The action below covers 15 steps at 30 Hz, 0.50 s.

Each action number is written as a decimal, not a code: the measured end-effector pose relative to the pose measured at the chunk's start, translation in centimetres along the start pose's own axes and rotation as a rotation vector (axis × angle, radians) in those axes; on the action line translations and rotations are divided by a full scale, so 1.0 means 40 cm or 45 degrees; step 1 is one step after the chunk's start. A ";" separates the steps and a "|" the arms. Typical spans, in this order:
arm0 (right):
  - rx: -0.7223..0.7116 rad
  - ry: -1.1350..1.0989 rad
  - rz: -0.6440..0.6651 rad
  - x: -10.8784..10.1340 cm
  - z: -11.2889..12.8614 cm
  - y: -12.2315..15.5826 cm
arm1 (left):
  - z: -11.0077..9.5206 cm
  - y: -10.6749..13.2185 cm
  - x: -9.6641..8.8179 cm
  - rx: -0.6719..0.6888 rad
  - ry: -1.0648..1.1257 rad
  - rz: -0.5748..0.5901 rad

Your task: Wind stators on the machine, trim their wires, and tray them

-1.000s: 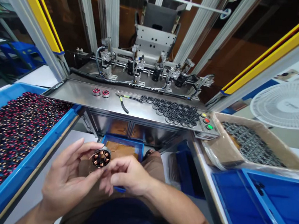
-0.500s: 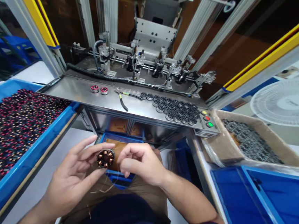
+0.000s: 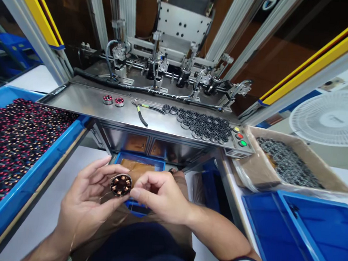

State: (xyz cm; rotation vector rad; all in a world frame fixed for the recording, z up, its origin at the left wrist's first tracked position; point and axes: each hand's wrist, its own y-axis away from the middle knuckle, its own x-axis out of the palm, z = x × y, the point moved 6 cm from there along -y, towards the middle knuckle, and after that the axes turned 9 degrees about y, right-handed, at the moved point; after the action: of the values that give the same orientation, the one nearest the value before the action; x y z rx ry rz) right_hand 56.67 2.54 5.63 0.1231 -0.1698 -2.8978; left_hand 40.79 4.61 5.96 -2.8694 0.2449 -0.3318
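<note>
A small round stator with copper windings (image 3: 121, 184) is held over my lap. My left hand (image 3: 90, 196) grips its rim between thumb and fingertips. My right hand (image 3: 156, 194) is closed beside it, its fingers pinching at the stator's right edge, where thin copper wire ends trail down. Behind the hands sits a small blue bin (image 3: 140, 164) with brown contents.
A steel shelf (image 3: 82, 102) carries two wound stators (image 3: 113, 100), a pair of pliers (image 3: 142, 111) and several bare black cores (image 3: 203, 125). A blue tray of wound stators (image 3: 12, 132) is left; a cardboard box of cores (image 3: 287, 160), blue bins (image 3: 301, 235) and a white fan (image 3: 333, 116) are right.
The view has tilted slightly, so the machine sits higher. My right hand shifted from above the stator to its right edge. The stator turned a little in my left hand.
</note>
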 end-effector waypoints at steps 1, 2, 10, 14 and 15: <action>0.000 -0.013 0.021 -0.001 0.000 0.002 | 0.001 0.002 0.000 -0.021 0.018 0.007; 0.002 -0.028 0.048 -0.002 -0.001 0.003 | 0.004 0.002 -0.001 -0.051 0.044 0.024; -0.154 0.184 -0.003 -0.003 -0.010 0.019 | 0.060 -0.005 0.006 -0.400 0.240 0.239; -0.332 0.254 -0.200 -0.007 0.000 0.032 | 0.029 0.004 0.000 -0.077 -0.084 0.129; -0.401 0.260 -0.271 -0.009 0.007 0.036 | 0.014 0.011 0.001 0.046 -0.219 0.111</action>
State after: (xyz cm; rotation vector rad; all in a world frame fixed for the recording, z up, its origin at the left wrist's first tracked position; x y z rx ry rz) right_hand 57.31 1.28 6.13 0.4000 0.3545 -3.0492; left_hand 40.91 4.32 5.33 -2.8198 0.3268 -0.0712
